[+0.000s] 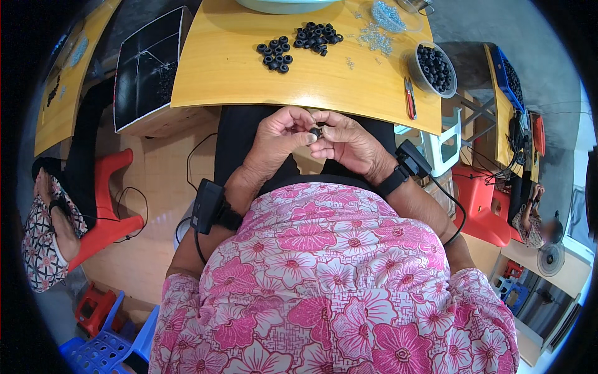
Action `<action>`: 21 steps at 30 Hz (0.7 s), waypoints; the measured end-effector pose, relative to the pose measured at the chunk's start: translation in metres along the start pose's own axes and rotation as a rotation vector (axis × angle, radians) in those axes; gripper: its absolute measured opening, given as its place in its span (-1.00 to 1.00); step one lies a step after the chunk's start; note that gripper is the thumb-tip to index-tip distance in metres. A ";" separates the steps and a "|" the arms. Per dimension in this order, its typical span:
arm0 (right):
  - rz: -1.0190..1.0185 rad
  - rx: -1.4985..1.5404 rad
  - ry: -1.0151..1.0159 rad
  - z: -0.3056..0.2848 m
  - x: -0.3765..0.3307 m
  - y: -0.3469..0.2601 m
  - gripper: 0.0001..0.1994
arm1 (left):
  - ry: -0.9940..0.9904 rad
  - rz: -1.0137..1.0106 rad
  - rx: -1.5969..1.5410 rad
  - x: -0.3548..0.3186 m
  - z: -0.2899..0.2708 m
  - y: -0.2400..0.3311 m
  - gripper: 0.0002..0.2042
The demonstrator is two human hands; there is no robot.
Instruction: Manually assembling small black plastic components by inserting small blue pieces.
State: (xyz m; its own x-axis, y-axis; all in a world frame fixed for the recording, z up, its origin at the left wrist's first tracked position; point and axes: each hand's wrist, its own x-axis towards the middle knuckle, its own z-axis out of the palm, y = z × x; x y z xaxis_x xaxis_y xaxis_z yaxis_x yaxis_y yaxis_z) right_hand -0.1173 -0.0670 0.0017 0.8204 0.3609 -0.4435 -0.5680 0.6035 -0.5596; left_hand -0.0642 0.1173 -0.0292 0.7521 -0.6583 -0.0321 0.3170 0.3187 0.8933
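My left hand [279, 138] and my right hand [344, 143] meet in front of my chest, just below the near edge of the yellow table [230, 68]. Together their fingertips pinch a small black ring [316, 132]. Two heaps of the same black rings [274, 55] [317, 34] lie on the table beyond my hands. A clear bowl of black rings [434, 67] stands at the table's right edge. Small silvery parts [376, 38] are scattered near it. Each wrist carries a black strapped device with a cable.
A red-handled tool [410, 100] lies near the table's right edge. A black-lined box [146, 68] sits at the left. Red stools [109, 212] [479, 199] stand on both sides. Other people sit at neighbouring tables left and right. Blue crates [103, 349] are at the lower left.
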 end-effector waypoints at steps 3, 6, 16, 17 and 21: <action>-0.012 -0.027 -0.038 -0.002 0.001 0.000 -0.59 | -0.016 -0.003 0.014 0.000 -0.001 -0.001 -0.78; -0.030 -0.044 -0.044 -0.002 0.001 -0.001 -0.60 | -0.022 0.008 0.016 0.000 0.000 0.001 -0.78; -0.002 -0.023 0.004 -0.003 0.001 -0.002 -0.71 | -0.008 -0.014 0.025 -0.001 0.002 0.004 -0.74; 0.010 -0.027 0.006 -0.004 0.001 -0.002 -0.72 | -0.016 -0.001 0.039 -0.001 0.004 0.005 -0.74; 0.012 -0.058 -0.009 -0.006 0.001 -0.004 -0.74 | -0.014 0.012 0.111 -0.003 0.005 0.008 -0.74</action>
State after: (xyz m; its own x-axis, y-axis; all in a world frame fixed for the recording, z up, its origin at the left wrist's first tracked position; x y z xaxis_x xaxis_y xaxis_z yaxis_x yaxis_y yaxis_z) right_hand -0.1149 -0.0733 -0.0003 0.8140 0.3741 -0.4445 -0.5804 0.5568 -0.5943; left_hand -0.0667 0.1187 -0.0202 0.7473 -0.6643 -0.0158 0.2418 0.2496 0.9377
